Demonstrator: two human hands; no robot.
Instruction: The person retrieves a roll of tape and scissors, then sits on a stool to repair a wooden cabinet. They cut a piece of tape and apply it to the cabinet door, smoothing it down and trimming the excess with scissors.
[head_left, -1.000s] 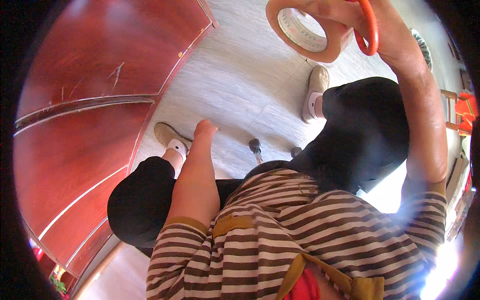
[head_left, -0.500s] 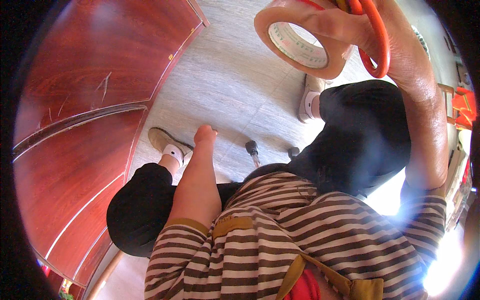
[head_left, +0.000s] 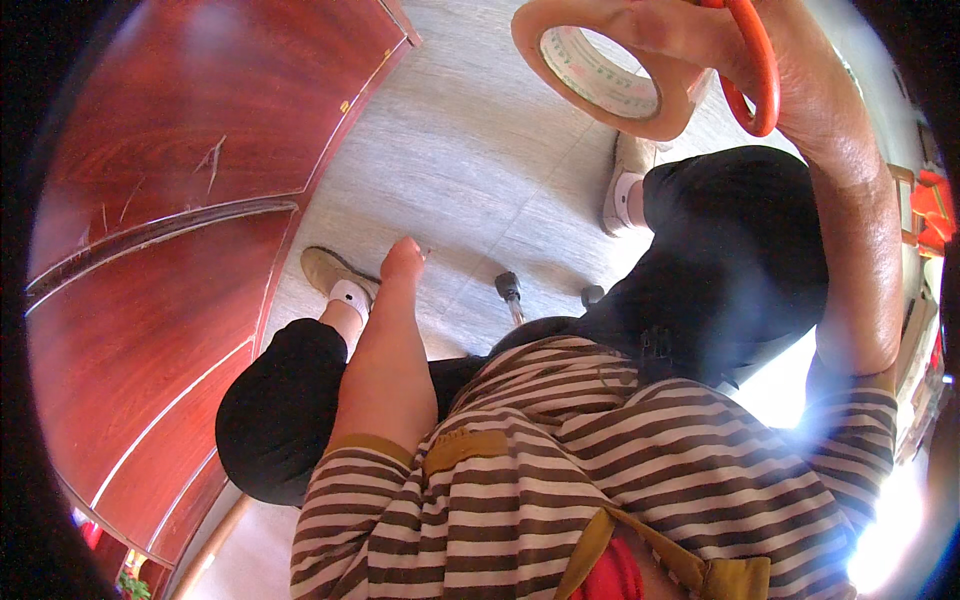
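My right hand is raised at the top right, its fingers closed round a roll of clear brownish packing tape. A pale printed core lines the inside of the roll. An orange loop handle, apparently of scissors, hangs against the same hand; the rest of it is out of the picture. Lower down on the left, my left hand is held closed over the floor near my left shoe. A tiny dark tip shows at its fingers, too small to name.
A reddish-brown wooden cabinet stands along the left side. Grey plank-patterned floor lies beneath me. Between my black-trousered legs, dark chair casters show. Orange items and stacked things are at the far right; bright glare sits low there.
The tape roll and my right hand have shifted slightly upward in the picture. My left hand has moved a little up and to the left.
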